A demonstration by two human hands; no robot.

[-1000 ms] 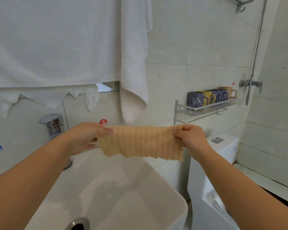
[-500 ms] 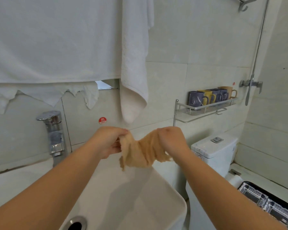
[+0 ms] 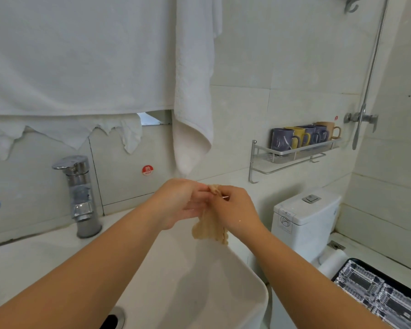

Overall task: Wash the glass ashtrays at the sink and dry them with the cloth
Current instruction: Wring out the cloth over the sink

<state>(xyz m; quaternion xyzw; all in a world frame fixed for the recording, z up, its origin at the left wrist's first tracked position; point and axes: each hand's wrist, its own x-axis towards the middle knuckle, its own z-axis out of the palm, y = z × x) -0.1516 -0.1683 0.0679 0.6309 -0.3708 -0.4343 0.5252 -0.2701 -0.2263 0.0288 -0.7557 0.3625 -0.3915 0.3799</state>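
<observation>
Head view: cloth (image 3: 210, 227) between both hands

A small tiled bathroom — white basin (image 3: 199, 281) near, chrome tap (image 3: 80, 193) at left, toilet cistern (image 3: 306, 217) to the right. White towels (image 3: 192, 91) hang above; a wall shelf (image 3: 294, 155) holds mugs (image 3: 304, 136) — shower fittings (image 3: 363, 117) far right.

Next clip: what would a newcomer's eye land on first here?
Mid-frame, the left hand and right hand meet above the sink, bunching a beige cloth that hangs between them. Behind, a white towel drapes down the wall, and coloured mugs line a metal shelf at right.
</observation>
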